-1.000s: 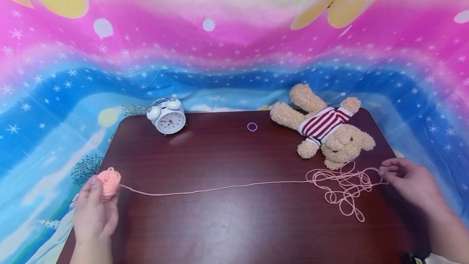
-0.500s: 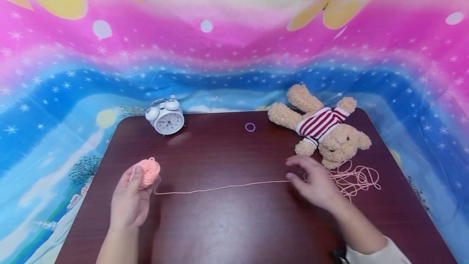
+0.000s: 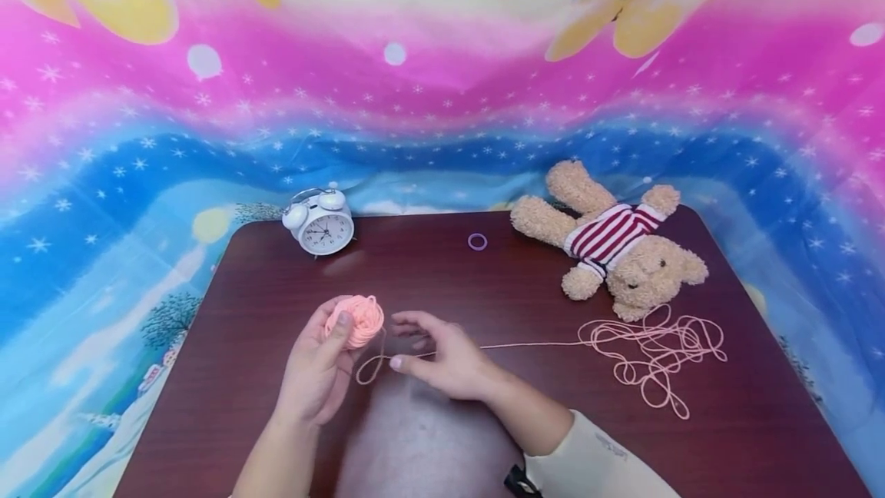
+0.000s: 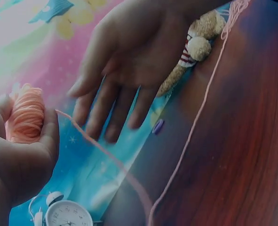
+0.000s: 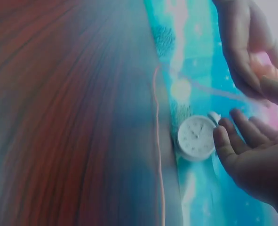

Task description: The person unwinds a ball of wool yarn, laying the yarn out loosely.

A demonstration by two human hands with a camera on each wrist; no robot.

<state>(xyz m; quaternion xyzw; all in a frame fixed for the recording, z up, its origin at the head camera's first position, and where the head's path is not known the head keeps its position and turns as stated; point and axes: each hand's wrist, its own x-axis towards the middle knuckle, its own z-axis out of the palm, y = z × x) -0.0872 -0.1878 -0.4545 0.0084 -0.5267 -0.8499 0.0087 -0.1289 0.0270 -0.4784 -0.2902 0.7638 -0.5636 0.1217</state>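
Observation:
My left hand grips a ball of peach yarn between thumb and fingers, raised over the table. From the ball a strand of yarn hangs in a small loop, then runs right across the tabletop to a loose tangle of yarn. Just right of the ball is my right hand, its fingers loosely extended toward it and holding nothing. In the left wrist view the right hand's fingers point downward, apart from the ball.
A white twin-bell alarm clock stands at the back left of the dark wooden table. A small purple ring lies at the back middle. The teddy bear in a striped shirt lies back right, its head near the tangle.
The left hand has carried the yarn ball from the left edge toward the middle. My right hand has left the tangle and swept left to beside the ball.

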